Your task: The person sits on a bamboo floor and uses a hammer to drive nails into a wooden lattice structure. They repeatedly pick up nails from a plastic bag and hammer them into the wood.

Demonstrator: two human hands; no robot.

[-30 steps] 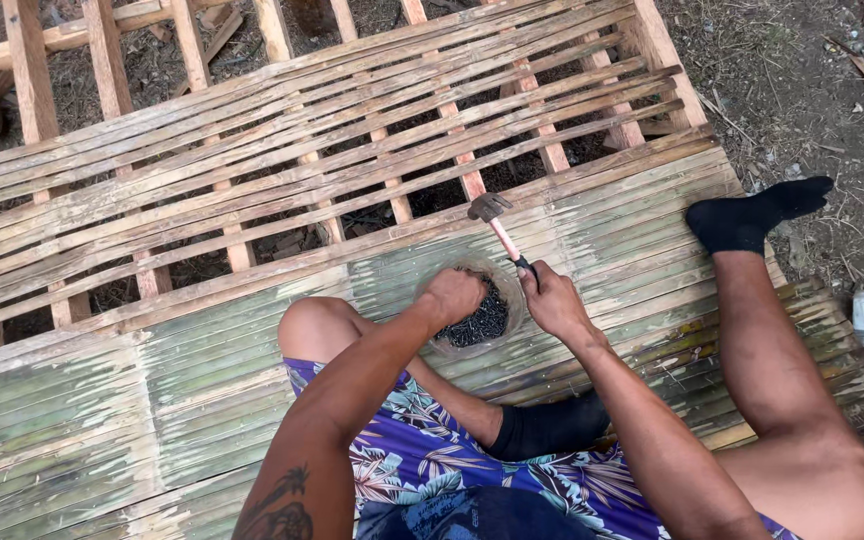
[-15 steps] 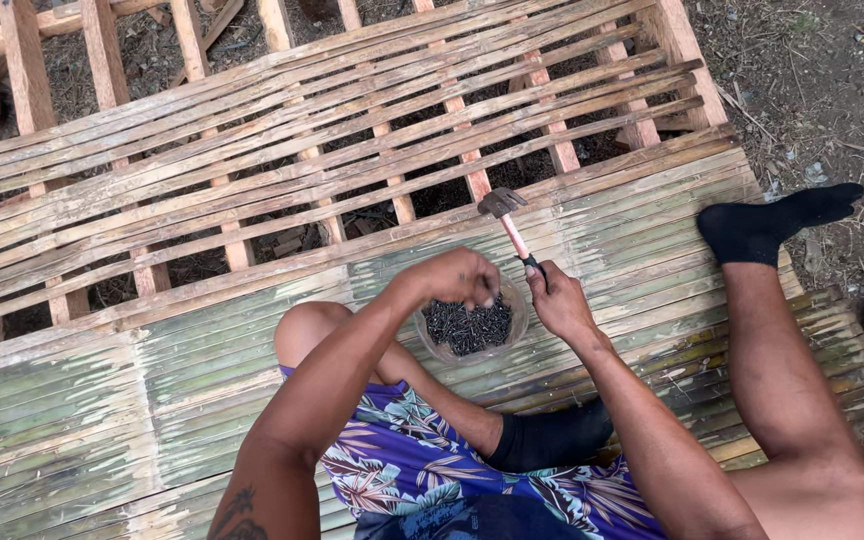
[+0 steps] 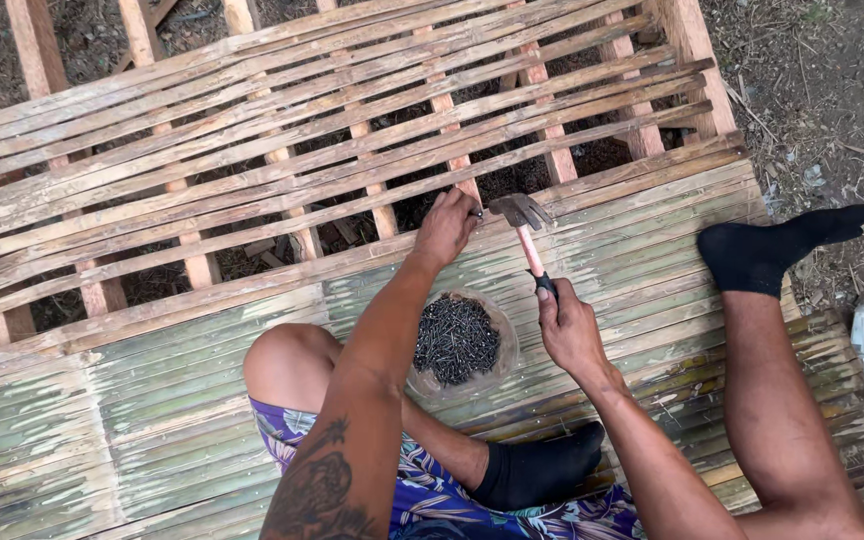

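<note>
I am pinching a nail (image 3: 476, 211) upright on the slat (image 3: 592, 180) with my left hand (image 3: 445, 226), fingers together. My right hand (image 3: 570, 328) is clamped on the hammer (image 3: 524, 226), head just beside the nail. Tap lightly first, keeping fingertips low.

Black socks (image 3: 772, 250), purple floral shorts (image 3: 432, 490) — tattooed left forearm (image 3: 327, 490).

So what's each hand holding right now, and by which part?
Right hand grips the hammer by the handle's lower end. Left hand pinches something small against a slat, too small to identify.
</note>
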